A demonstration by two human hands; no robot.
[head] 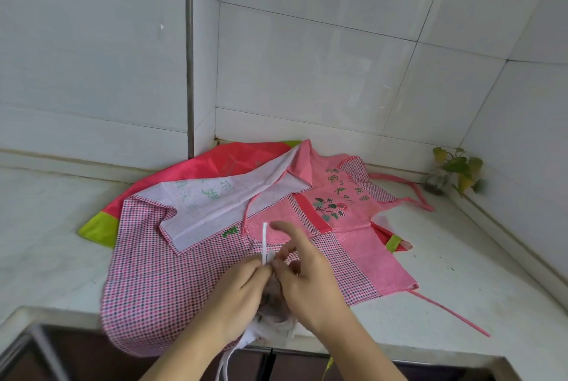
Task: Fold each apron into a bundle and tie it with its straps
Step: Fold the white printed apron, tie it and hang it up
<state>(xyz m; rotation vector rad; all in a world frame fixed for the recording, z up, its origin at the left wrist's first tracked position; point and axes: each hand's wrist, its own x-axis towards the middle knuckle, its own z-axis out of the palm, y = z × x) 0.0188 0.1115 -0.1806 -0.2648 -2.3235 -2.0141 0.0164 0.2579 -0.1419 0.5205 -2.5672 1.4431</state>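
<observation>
Two bare hands meet over a small white cloth bundle (pixel 276 324) at the near edge of a pale stone bench (pixel 52 227) in a tiled kitchen corner, at what looks like the tying step of the job. The left hand (pixel 242 291) and the right hand (pixel 307 282) come together on a thin white strap (pixel 265 241), which stands up from the meeting point of the fingertips. The left hand's fingers (pixel 259 267) are curled and pinched shut on the strap's lower part; the right hand's thumb and middle fingers close in against the same spot, while its forefinger (pixel 284 227) sticks out straight, touching nothing (whether the right hand truly clamps the strap or only steadies it cannot be told).

The bundle itself sits directly under the two palms, mostly hidden by them, with a loose white strap end (pixel 222 365) hanging below the wrists over the bench edge.

Beyond the fingertips lie the aprons not yet folded: a pink checked cotton apron (pixel 147 282) spread flat, a paler pink apron with green printed characters and a flower motif (pixel 332 199) to the right of the forefinger, and a red apron with lime-green trim (pixel 215 162) at the back, against the wall.

The next move likely calls for drawing the strap through and pulling the knot snug without letting the folds spring open.
</observation>
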